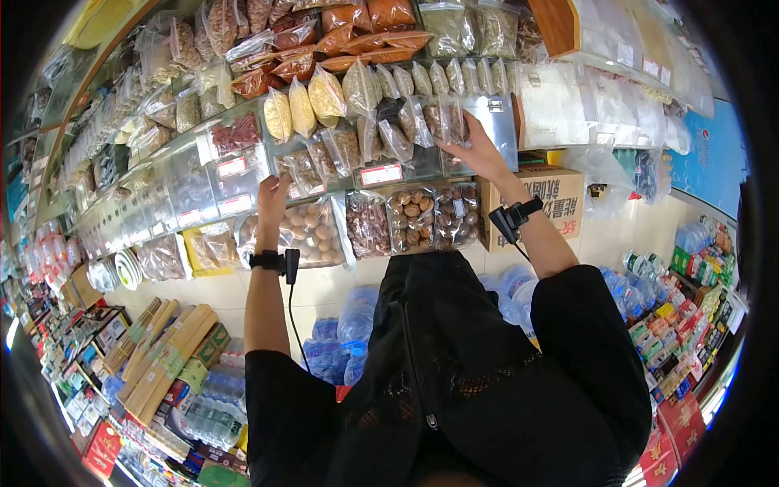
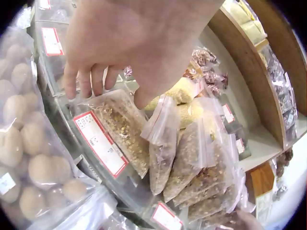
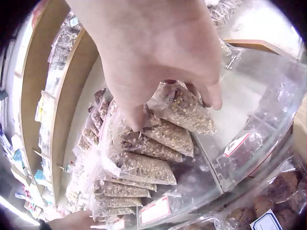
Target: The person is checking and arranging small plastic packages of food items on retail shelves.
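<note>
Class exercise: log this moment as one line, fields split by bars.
left hand: over bag by price label | right hand: gripping another bag | between hands: more small bags

Row of clear bags along front of display case: walnuts [image 1: 411, 221] between dark-red dried pieces [image 1: 367, 226] and dark round goods [image 1: 458, 217]. Cardboard box with Chinese print [image 1: 545, 204] at right end of row. Orange-red powder packets [image 1: 373, 42] piled on upper shelf. Blue-tinted plastic bottles [image 1: 357, 315] on pale tiled floor [image 1: 312, 294]. Long tan slats [image 1: 166, 357] stacked at lower left — green carton [image 1: 213, 342] just beside. Blue panel with pale lettering [image 1: 707, 154] at far right — red boxes [image 1: 680, 430] in lower right corner.
</note>
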The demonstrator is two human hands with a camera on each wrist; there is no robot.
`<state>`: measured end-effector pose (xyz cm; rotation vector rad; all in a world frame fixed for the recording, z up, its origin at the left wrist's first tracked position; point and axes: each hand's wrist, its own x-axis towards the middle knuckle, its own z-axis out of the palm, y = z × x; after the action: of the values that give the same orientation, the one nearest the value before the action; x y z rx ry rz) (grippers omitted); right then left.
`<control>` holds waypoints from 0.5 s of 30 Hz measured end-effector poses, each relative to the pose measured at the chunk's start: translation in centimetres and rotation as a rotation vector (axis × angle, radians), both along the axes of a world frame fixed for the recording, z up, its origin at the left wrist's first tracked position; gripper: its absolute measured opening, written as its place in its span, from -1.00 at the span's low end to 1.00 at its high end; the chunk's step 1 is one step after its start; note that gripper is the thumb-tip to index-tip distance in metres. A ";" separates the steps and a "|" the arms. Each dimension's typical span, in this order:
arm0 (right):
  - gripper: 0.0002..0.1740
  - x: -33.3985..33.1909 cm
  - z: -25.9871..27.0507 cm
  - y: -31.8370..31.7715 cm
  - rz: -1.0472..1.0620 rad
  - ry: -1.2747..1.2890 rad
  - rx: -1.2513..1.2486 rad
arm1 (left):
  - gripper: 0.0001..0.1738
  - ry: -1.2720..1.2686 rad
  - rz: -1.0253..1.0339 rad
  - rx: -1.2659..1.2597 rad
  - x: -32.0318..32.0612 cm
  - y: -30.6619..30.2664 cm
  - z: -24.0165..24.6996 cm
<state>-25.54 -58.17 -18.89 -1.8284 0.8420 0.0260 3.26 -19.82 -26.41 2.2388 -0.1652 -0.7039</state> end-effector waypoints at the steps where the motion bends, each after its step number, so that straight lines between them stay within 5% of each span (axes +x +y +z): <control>1: 0.22 0.0 -0.4 -0.3 0.008 0.000 -0.004 | -0.35 0.000 0.008 -0.004 0.1 -0.2 -0.8; 6: 0.28 0.2 -0.2 -0.2 -0.013 -0.005 -0.089 | -0.49 0.300 0.103 -0.102 -0.2 -2.5 0.4; 10: 0.31 1.1 1.5 -0.1 -0.020 0.022 0.008 | -0.56 0.253 0.203 -0.164 -1.9 -4.2 2.3; 12: 0.38 1.7 1.8 -0.5 -0.201 -0.034 0.344 | -0.46 0.144 0.099 -0.208 -2.0 -4.7 2.9; 15: 0.44 3.2 3.9 -0.5 -0.200 0.025 0.350 | -0.34 0.117 0.182 -0.156 -3.9 -7.2 5.3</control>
<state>-22.33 -58.70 -14.97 -1.4142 0.9691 0.0643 -0.67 -26.99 -21.10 2.0277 0.0405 -0.6962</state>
